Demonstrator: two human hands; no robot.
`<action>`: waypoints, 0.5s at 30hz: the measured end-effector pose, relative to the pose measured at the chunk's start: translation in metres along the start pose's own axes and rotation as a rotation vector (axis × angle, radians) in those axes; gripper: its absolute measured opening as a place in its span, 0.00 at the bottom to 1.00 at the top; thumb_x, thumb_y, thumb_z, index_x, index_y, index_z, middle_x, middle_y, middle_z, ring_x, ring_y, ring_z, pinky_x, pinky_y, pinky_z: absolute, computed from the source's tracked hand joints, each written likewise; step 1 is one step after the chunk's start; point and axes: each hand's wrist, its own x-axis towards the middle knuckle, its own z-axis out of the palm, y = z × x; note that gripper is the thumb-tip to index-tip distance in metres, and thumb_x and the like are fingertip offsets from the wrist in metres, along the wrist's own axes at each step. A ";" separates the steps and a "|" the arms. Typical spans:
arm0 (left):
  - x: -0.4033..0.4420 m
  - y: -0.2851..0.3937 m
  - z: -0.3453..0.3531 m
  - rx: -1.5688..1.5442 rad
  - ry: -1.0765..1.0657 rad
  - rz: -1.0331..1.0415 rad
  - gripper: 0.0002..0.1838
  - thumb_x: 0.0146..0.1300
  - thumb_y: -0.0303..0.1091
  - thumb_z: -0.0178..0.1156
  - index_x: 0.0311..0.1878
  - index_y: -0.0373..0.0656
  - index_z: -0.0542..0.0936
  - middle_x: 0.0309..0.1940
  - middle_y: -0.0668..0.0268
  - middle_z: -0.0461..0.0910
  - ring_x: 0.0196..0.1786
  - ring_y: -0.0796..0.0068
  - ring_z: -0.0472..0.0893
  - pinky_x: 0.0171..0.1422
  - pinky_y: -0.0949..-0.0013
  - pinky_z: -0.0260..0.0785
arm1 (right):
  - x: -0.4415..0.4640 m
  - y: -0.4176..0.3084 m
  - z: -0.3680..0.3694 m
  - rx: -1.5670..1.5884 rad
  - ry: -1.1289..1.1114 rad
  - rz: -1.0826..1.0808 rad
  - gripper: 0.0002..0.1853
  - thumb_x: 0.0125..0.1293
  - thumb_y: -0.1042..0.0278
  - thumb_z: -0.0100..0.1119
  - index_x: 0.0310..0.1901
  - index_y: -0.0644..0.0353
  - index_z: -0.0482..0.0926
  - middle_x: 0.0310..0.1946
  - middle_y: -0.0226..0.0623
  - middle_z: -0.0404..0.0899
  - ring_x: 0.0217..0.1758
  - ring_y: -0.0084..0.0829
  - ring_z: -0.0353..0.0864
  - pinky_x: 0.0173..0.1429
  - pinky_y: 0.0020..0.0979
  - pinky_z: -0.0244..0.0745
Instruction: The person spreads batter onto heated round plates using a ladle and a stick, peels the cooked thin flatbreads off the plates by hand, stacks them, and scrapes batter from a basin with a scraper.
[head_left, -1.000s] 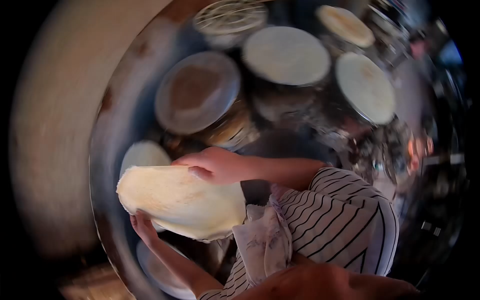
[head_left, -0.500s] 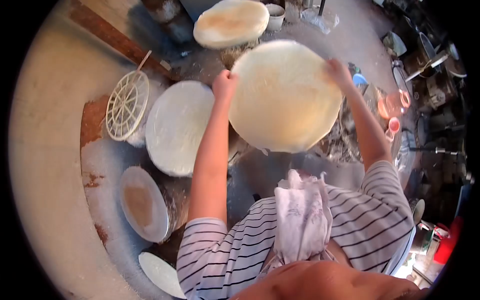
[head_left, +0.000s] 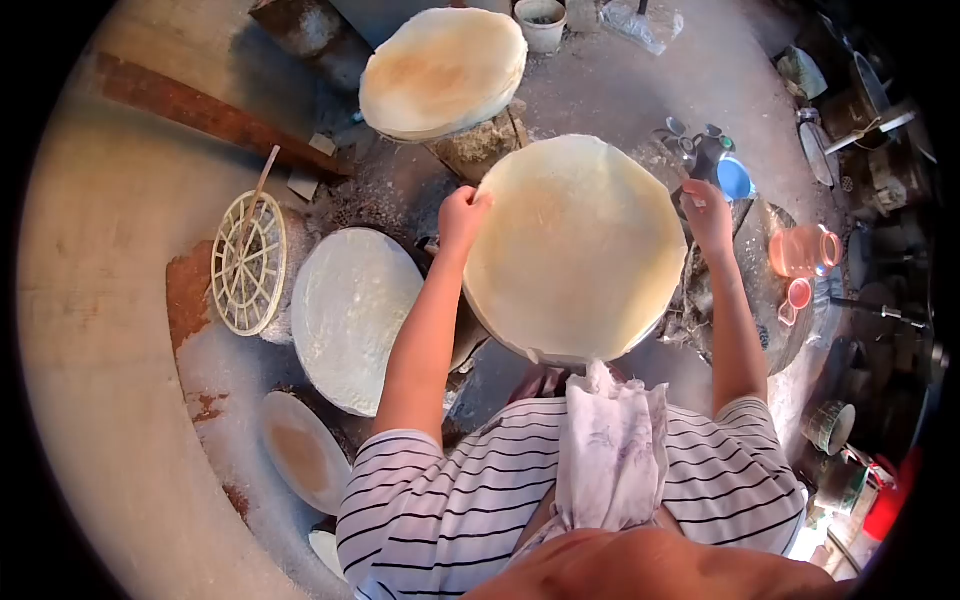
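A large round pale sheet point(head_left: 575, 250), like a flatbread with a browned middle, lies in front of my body, its lower edge close to my shirt. My left hand point(head_left: 463, 222) is closed on its upper left edge. Just off the right edge is my right hand point(head_left: 708, 215), fingers loosely bent and apart, holding nothing I can see. Beyond them a similar browned round point(head_left: 445, 75) rests on a stand. To the left is a white round surface point(head_left: 358, 320), partly behind my left forearm.
A slatted round rack point(head_left: 250, 265) leans at left, above a disc with a brown patch point(head_left: 305, 450). On the right are a blue cup point(head_left: 735, 178), a pinkish clear jar point(head_left: 800, 250) and a small red-rimmed cup point(head_left: 799, 293). A white bucket point(head_left: 541, 25) stands at the back.
The whole view has shifted, so most things sit lower in the frame. My right hand has come away from the sheet's right edge; my left hand still grips its side.
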 end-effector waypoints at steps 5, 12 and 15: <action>-0.072 0.051 -0.007 0.082 0.345 0.355 0.09 0.57 0.32 0.63 0.34 0.37 0.76 0.33 0.58 0.77 0.37 0.55 0.76 0.43 0.60 0.68 | 0.017 -0.030 0.005 0.111 -0.106 -0.132 0.22 0.55 0.72 0.64 0.54 0.56 0.77 0.50 0.37 0.75 0.43 0.31 0.77 0.45 0.29 0.74; -0.205 0.126 -0.025 0.221 0.441 0.694 0.07 0.54 0.20 0.61 0.34 0.37 0.73 0.31 0.57 0.78 0.35 0.60 0.78 0.39 0.64 0.69 | 0.048 -0.055 -0.068 0.255 -0.628 -0.358 0.18 0.54 0.72 0.66 0.48 0.62 0.79 0.48 0.33 0.74 0.36 0.21 0.72 0.36 0.23 0.66; -0.245 0.135 -0.050 0.106 0.278 0.719 0.09 0.52 0.20 0.62 0.35 0.37 0.74 0.33 0.57 0.82 0.33 0.61 0.80 0.39 0.65 0.71 | 0.024 -0.078 -0.111 0.290 -0.673 -0.526 0.12 0.53 0.65 0.61 0.33 0.66 0.80 0.31 0.39 0.79 0.35 0.33 0.78 0.37 0.31 0.70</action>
